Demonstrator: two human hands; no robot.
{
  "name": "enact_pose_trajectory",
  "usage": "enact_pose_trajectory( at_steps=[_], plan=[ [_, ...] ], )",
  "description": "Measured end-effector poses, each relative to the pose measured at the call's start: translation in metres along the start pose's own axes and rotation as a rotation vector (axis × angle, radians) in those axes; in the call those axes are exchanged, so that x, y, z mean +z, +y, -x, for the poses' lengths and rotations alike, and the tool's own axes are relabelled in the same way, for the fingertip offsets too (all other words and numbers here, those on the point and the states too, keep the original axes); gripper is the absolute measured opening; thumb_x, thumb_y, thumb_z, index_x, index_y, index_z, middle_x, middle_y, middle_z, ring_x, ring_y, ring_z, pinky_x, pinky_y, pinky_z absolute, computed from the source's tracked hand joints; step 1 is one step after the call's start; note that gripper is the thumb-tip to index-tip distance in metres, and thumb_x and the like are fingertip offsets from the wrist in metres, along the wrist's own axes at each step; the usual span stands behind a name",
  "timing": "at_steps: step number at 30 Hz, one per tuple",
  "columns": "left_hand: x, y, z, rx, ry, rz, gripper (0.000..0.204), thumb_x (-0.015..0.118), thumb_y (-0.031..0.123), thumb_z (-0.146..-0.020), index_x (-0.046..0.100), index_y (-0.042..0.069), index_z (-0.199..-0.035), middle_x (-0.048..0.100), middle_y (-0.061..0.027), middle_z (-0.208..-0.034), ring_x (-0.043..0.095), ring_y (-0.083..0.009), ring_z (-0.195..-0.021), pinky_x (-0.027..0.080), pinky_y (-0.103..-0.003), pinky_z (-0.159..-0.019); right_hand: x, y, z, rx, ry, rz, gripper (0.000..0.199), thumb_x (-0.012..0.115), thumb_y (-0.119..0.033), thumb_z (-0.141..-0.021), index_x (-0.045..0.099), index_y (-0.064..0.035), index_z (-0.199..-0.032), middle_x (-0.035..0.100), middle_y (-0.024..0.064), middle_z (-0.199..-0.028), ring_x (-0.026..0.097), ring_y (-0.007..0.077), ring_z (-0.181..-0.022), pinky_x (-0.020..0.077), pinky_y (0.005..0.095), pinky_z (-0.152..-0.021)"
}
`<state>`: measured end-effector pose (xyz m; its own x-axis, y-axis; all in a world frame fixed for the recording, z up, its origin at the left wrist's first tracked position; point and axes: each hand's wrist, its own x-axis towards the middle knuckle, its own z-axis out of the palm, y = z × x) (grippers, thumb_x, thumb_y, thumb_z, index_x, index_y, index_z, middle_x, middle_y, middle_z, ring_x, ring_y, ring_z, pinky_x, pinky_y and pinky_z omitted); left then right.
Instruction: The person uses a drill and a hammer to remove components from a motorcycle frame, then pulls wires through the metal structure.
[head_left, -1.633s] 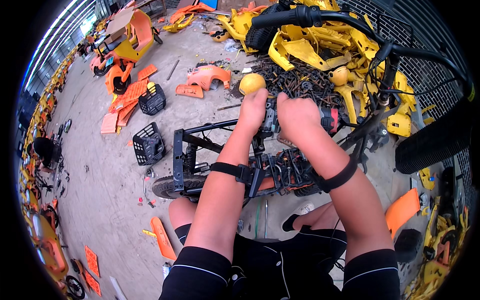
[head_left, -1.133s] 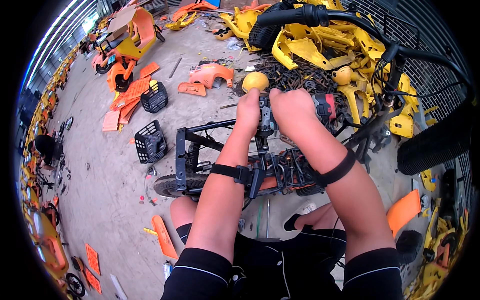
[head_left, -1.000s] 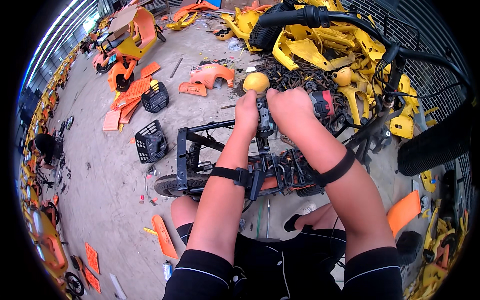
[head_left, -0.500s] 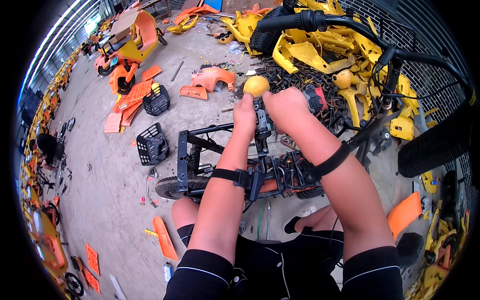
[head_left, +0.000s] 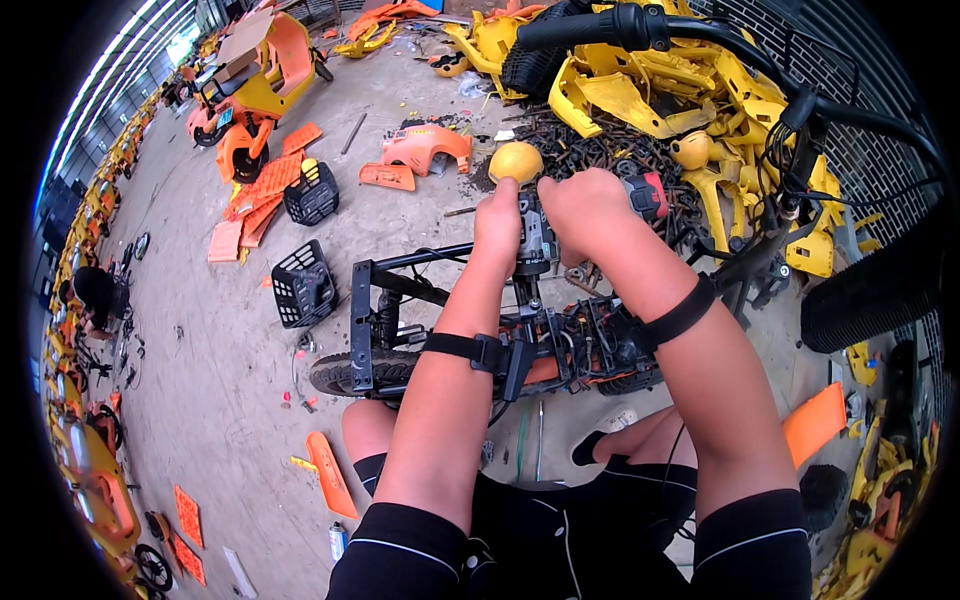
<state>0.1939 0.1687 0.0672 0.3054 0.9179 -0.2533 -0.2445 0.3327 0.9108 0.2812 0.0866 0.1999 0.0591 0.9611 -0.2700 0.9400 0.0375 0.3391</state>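
Both my hands are closed round a dark grey cordless power tool (head_left: 538, 243), most of its grip hidden by my fingers. My left hand (head_left: 497, 228) wraps the near left side of its body. On the other side, my right hand (head_left: 588, 212) grips the handle, and a red-and-black battery pack (head_left: 650, 196) sticks out beyond it. The tool's nose points down at the stripped scooter frame (head_left: 420, 262); whether it sits on a fastener cannot be made out. Just past my thumbs shows a rounded yellow cap or dome (head_left: 516, 162).
Black handlebars (head_left: 720, 50) with cables arch over the right. Behind lie dark metal parts (head_left: 600, 150) and yellow body panels (head_left: 640, 100). Black baskets (head_left: 304, 284) and orange panels (head_left: 328, 475) lie on the floor at left. A person (head_left: 95, 292) crouches far left.
My hands and the tool have shifted slightly right, and more of the tool's body shows between them. The grip of both hands stays the same.
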Motion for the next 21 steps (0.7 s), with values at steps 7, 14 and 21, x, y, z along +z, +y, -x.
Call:
enact_pose_trajectory(
  at_steps=[7, 14, 21],
  plan=[
    [0.003, 0.002, 0.001, 0.017, 0.004, -0.002, 0.034, 0.053, 0.040, -0.095, 0.065, 0.009, -0.089, 0.060, 0.0001, -0.071, 0.056, -0.0143, -0.058, 0.045, -0.034, -0.056, 0.003, 0.002, 0.001, -0.004, 0.038, -0.007, 0.069, 0.092, -0.024, -0.062, 0.058, -0.0043, -0.119, 0.076, 0.0122, -0.099, 0.075, 0.0297, -0.093, 0.0586, 0.0380, -0.082],
    [0.004, 0.007, 0.020, 0.376, -0.045, -0.289, 0.042, 0.049, 0.034, -0.097, 0.066, -0.001, -0.083, 0.066, -0.0072, -0.079, 0.055, -0.0167, -0.069, 0.045, -0.036, -0.067, 0.038, -0.009, 0.031, 0.136, 0.440, -0.049, 0.042, 0.080, -0.013, -0.068, 0.057, -0.0060, -0.103, 0.074, 0.0114, -0.081, 0.075, 0.0268, -0.080, 0.0555, 0.0367, -0.075],
    [0.011, 0.011, 0.054, 0.707, -0.257, -0.301, 0.033, 0.048, 0.019, -0.093, 0.071, -0.005, -0.095, 0.071, -0.0140, -0.086, 0.066, -0.0220, -0.083, 0.051, -0.034, -0.081, 0.077, -0.031, 0.066, 0.356, 0.760, 0.092, 0.016, 0.060, -0.015, -0.087, 0.057, -0.0053, -0.100, 0.068, 0.0047, -0.075, 0.069, 0.0230, -0.070, 0.0508, 0.0368, -0.069]
  ],
)
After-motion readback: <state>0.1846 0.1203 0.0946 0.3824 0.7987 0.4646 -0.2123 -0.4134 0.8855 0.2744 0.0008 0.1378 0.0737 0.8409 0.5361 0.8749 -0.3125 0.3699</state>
